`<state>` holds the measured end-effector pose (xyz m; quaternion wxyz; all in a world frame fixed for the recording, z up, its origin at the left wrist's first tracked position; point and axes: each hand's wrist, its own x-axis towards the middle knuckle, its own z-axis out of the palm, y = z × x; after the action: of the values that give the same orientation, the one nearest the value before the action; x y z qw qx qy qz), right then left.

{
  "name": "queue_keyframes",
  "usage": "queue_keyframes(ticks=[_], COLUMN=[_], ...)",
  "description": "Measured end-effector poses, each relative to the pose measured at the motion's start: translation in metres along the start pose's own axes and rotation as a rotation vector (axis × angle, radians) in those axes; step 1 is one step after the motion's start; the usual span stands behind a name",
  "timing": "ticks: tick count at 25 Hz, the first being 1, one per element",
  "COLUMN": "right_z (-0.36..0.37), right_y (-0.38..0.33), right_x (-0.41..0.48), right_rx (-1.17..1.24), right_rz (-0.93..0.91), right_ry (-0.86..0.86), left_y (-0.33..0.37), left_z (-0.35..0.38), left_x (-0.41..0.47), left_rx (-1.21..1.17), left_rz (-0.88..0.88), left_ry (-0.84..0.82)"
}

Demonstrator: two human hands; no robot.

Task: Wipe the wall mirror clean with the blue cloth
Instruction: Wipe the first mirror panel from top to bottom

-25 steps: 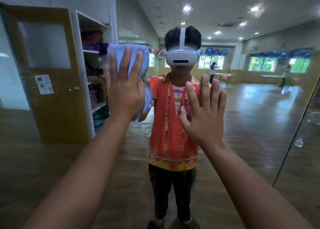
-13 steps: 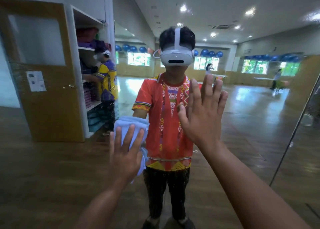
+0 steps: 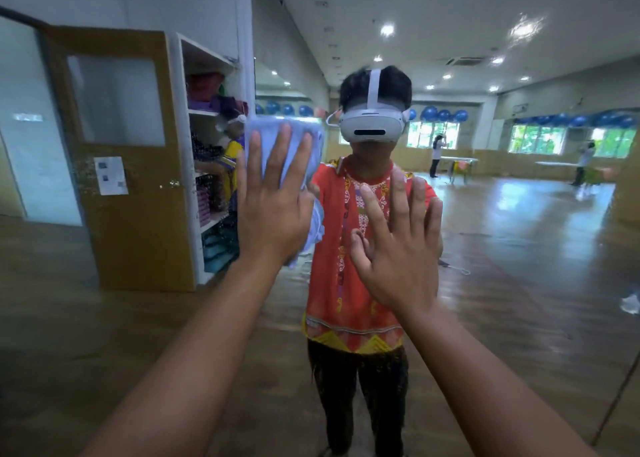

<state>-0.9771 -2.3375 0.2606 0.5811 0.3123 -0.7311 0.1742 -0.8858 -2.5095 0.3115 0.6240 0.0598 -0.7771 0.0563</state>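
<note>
Now, from the head camera: the left hand (image 3: pixel 273 207) is up beside the reflected headset (image 3: pixel 372 124), palm flat and fingers spread straight, pressing the blue cloth (image 3: pixel 266 138) against the wall mirror (image 3: pixel 519 248). Half a second ago that hand and cloth were down near the reflection's waist, and half a second before that they were high again. So I take this as the top of another up-and-down stroke over the same strip of glass. The right hand (image 3: pixel 398 248) has hardly shifted. It is open, fingers fanned, holding nothing, and seems to lean on the glass just right of the cloth as a brace.

Wiping looks well under way but not done. Fine specks (image 3: pixel 86 179) dot the glass over the reflected door (image 3: pixel 131 214) and shelves (image 3: pixel 211 165), left of the strip being worked, and a pale smear (image 3: pixel 631 302) sits far right near the panel seam (image 3: pixel 620 404). Nothing stands between the person and the mirror. Only the bracing hand covers a patch, which I expect will need wiping once it lifts.
</note>
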Motion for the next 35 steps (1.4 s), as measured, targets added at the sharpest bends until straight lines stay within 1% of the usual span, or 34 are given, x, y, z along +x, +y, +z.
queue_keyframes(ticks=[3,5,8,10,12,17,19,21,23,27,29,32,35], right_z=[0.004,0.005,0.006,0.007,0.007,0.003,0.002,0.003,0.005,0.006,0.006,0.005,0.001], right_y=[0.000,-0.001,-0.002,-0.002,-0.002,0.000,0.000,-0.001,-0.001,0.000,0.000,-0.003,-0.010], right_x=[0.000,0.000,-0.001,-0.001,-0.001,-0.002,-0.002,-0.002,-0.003,-0.004,-0.004,-0.003,0.001], right_rx=[-0.007,-0.007,-0.001,0.006,0.020,0.051,0.053,0.056,0.066,0.057,0.061,0.071,0.098], right_rz=[-0.003,0.003,0.007,0.013,0.022,0.010,0.015,0.018,0.024,0.020,0.020,0.033,0.075], right_ry=[0.022,0.023,0.012,0.013,0.011,-0.011,-0.018,-0.021,-0.017,0.003,0.012,0.018,0.016], left_y=[-0.006,-0.008,-0.007,-0.009,-0.009,-0.019,-0.014,-0.010,-0.008,0.003,-0.001,-0.016,-0.034], left_z=[0.015,0.020,0.013,0.007,0.002,-0.014,-0.013,-0.006,0.002,0.008,0.006,0.001,-0.009], left_x=[-0.082,-0.137,-0.176,-0.165,-0.133,-0.001,0.016,-0.002,-0.046,-0.164,-0.195,-0.177,-0.113], left_rx=[0.011,0.042,0.077,0.059,0.030,0.001,0.011,0.022,0.023,0.030,0.024,0.021,0.037], left_rz=[-0.050,-0.051,-0.014,-0.020,-0.040,-0.066,-0.108,-0.114,-0.121,-0.143,-0.154,-0.166,-0.150], left_ry=[-0.019,-0.092,-0.188,-0.216,-0.205,-0.046,0.000,0.032,0.015,-0.153,-0.228,-0.248,-0.174])
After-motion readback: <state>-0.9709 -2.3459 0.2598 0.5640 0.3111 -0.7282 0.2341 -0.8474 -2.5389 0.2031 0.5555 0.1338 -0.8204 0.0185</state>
